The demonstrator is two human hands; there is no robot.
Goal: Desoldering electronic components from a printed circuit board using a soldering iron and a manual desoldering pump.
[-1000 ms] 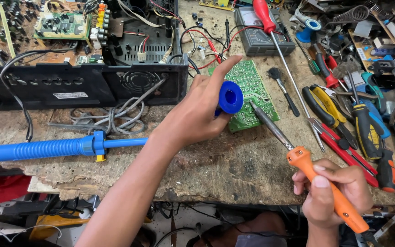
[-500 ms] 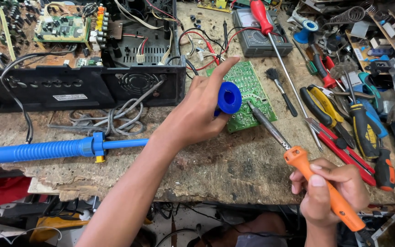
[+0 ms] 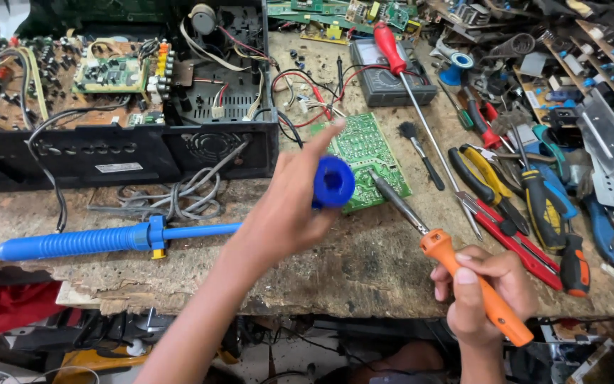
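My left hand (image 3: 289, 206) grips a blue round spool-like piece (image 3: 334, 181) above the bench, with its index finger stretched toward a green circuit board (image 3: 367, 153). An orange-handled soldering iron (image 3: 463, 274) is in my right hand (image 3: 481, 288) near the bench's front edge. The iron's metal tip rests at the board's near edge, just right of the blue piece. A long blue tool with a ribbed handle (image 3: 79, 242) lies on the bench to the left, and its thin end runs behind my left hand.
An open black electronics chassis (image 3: 143, 153) with boards and wires fills the back left. A grey meter (image 3: 392, 82), a red-handled screwdriver (image 3: 391, 46), a small brush (image 3: 421, 153), pliers and several screwdrivers (image 3: 534, 206) crowd the right side. Grey cable (image 3: 179, 195) lies coiled before the chassis.
Both hands stay almost where they were. The iron's tip remains at the green board, and the left hand keeps its hold on the blue piece.
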